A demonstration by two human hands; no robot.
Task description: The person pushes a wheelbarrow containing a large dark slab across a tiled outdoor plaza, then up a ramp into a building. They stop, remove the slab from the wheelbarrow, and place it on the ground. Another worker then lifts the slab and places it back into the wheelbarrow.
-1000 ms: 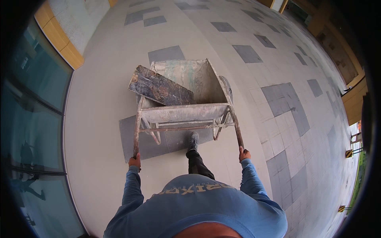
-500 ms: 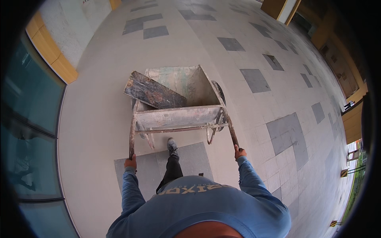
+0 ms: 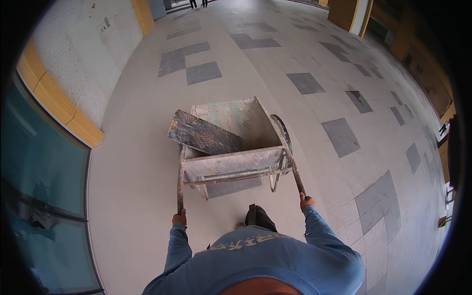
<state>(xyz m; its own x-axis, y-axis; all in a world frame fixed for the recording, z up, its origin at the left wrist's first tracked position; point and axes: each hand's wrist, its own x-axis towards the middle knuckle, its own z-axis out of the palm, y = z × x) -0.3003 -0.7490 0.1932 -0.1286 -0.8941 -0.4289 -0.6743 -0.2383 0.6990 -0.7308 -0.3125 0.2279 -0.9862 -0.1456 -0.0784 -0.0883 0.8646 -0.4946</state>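
Note:
In front of me is a worn metal wheelbarrow (image 3: 231, 162), its deep tray smeared with dried grey and whitish residue. My left hand (image 3: 180, 218) is wrapped round the end of its left handle (image 3: 180, 189). Round the right handle (image 3: 298, 179) my right hand (image 3: 307, 201) is closed in the same way. A dark, stained board (image 3: 204, 132) lies slanted in the tray, its left end sticking out over the side. One black wheel (image 3: 281, 132) shows at the right; the left wheel is hidden.
Dark glass panels (image 3: 44, 147) and a yellow-trimmed pale wall (image 3: 88, 44) run along the left. Light paving with dark grey tiles (image 3: 340, 137) stretches ahead. A yellow column (image 3: 346, 14) stands far right. People's legs (image 3: 198, 4) show far ahead, and another person (image 3: 444, 129) far right.
I have moved forward with the wheelbarrow; floor tiles and the left wall have shifted nearer. It sits lower and further right in the picture. Both hands keep their hold.

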